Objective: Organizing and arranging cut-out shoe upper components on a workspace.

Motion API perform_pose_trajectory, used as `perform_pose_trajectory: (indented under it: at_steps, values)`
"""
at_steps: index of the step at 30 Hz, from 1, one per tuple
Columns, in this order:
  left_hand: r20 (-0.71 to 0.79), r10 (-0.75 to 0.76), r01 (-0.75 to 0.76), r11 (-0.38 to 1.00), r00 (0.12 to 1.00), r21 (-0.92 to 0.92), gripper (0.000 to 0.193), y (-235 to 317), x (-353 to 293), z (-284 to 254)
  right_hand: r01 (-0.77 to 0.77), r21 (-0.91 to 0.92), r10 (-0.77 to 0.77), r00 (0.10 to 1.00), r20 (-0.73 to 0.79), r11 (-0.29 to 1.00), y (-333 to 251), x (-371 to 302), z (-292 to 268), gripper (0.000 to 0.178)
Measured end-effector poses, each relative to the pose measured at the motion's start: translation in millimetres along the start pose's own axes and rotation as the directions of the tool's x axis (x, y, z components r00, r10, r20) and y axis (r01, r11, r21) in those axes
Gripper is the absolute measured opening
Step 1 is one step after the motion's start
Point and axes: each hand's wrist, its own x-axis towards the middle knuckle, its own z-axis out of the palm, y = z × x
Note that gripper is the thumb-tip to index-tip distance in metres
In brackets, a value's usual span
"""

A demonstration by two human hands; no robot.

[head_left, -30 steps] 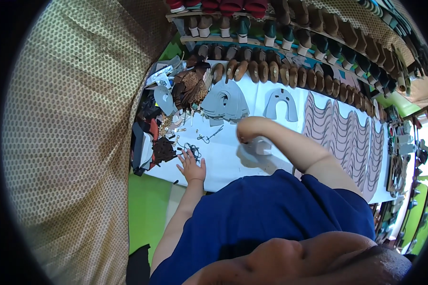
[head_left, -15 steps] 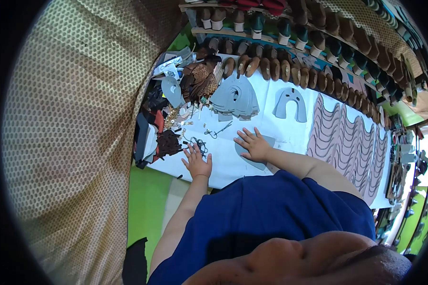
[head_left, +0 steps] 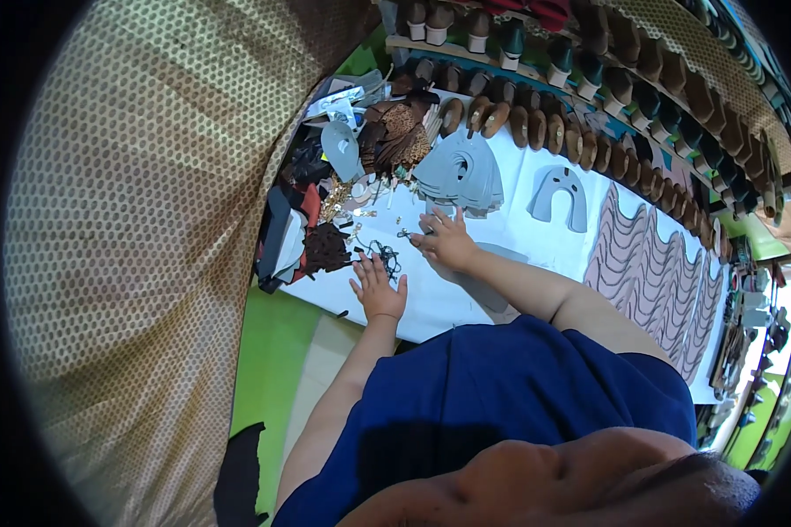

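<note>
My left hand (head_left: 380,292) lies palm down with fingers spread near the front edge of the white table, holding nothing. Its fingertips are beside a loose tangle of black cord (head_left: 385,256). Farther right, my right hand (head_left: 448,242) is spread out just short of a stack of grey shoe upper pieces (head_left: 460,173). Its fingertips reach a second strand of dark cord, partly hidden by the fingers. A curved flat grey piece (head_left: 498,300) lies beneath my right forearm, which covers part of it. Left of the cord sits a pile of dark brown scraps (head_left: 327,249).
Leopard-print and brown pieces (head_left: 402,136) and small gold fittings (head_left: 335,198) crowd the table's left end. A U-shaped grey piece (head_left: 557,197) and pink wavy-lined strips (head_left: 646,268) lie to the right. Rows of shoe lasts (head_left: 555,134) line the back; a patterned curtain (head_left: 149,237) hangs left.
My right hand has moved left and farther away, off the curved grey piece to the cord strand. My left hand stays open near the tangle. The whole view has shifted slightly.
</note>
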Motion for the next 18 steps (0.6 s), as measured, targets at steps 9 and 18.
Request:
perform_pose_trajectory:
  at_steps: [9, 18]
  values:
    - [0.036, 0.001, 0.0, 0.999, 0.999, -0.038, 0.092, 0.6, -0.5, -8.4, 0.142, -0.045, -0.138, 0.987, 0.088, 0.989, 13.9, -5.7, -5.9, 0.02]
    - [0.042, -0.009, 0.01, 1.0, 0.999, -0.016, 0.092, -0.8, -0.2, -6.9, -0.169, -0.129, 0.164, 0.985, -0.051, 0.977, 27.7, 44.1, -24.4, 0.03]
